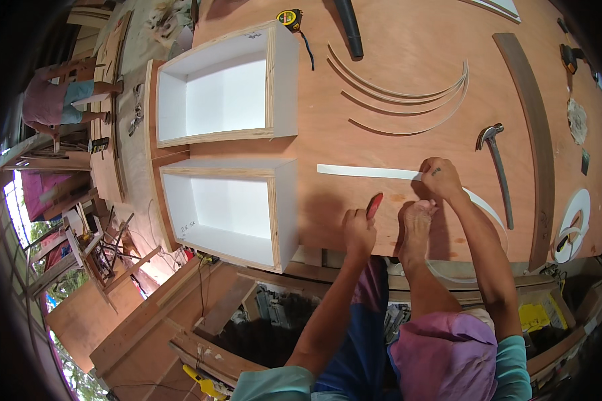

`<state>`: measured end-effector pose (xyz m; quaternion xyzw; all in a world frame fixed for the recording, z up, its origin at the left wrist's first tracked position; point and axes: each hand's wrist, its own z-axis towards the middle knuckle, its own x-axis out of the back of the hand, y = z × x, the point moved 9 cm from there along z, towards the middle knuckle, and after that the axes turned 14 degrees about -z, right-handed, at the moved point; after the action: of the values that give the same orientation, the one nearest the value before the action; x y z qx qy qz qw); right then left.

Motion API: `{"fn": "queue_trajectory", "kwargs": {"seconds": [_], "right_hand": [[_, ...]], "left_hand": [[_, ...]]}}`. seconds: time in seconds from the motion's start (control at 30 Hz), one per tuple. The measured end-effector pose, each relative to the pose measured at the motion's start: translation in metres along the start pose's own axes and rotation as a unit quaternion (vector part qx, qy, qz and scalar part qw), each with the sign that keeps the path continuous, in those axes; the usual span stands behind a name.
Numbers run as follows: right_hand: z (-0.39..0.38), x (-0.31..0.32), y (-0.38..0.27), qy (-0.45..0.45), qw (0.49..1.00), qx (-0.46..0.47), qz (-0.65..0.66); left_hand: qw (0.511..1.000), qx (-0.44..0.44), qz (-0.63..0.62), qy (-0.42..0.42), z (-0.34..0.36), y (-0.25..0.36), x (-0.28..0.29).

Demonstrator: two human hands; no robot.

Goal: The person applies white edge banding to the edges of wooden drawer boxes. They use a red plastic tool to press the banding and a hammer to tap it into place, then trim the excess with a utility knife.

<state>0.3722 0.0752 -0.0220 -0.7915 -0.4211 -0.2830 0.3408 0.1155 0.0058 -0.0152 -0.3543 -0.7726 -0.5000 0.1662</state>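
My left hand (360,232) is closed around a small red tool (375,204), whose exact kind I cannot make out; it is held upright just above the plywood bench. To its right, my right hand (441,178) grips a flat white edging strip (368,172). One end of that strip lies straight out to the left, while the rest curves away past my forearm towards the bench's front edge. My bare foot (418,220) rests on the bench between the two hands. Beyond the strip lie several thin curved strips (408,110).
Two white-lined open wooden boxes (284,87) stand at the left. A hammer (493,154) and a long brown board (525,134) lie to the right, with a white strip roll (574,220) beyond. A tape measure (289,20) sits at the back. Another person (60,100) works far left.
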Motion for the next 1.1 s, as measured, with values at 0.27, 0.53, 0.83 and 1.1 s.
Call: {"fn": "queue_trajectory", "kwargs": {"seconds": [0.27, 0.53, 0.83, 1.1], "right_hand": [[-0.006, -0.011, -0.056, -0.04, 0.999, 0.003, -0.007], [0.001, -0.022, -0.053, -0.047, 0.999, 0.019, -0.012], [-0.005, -0.012, -0.052, -0.066, 0.997, -0.013, -0.021], [-0.008, -0.015, -0.051, -0.079, 0.996, -0.03, -0.011]], "left_hand": [[0.984, -0.162, -0.075, 0.022, -0.005, 0.028, 0.062], [0.996, -0.002, -0.081, -0.044, 0.036, 0.021, 0.032], [0.99, -0.14, -0.011, 0.001, 0.041, 0.052, 0.032], [0.986, -0.142, -0.089, 0.02, 0.047, 0.028, 0.051]]}}
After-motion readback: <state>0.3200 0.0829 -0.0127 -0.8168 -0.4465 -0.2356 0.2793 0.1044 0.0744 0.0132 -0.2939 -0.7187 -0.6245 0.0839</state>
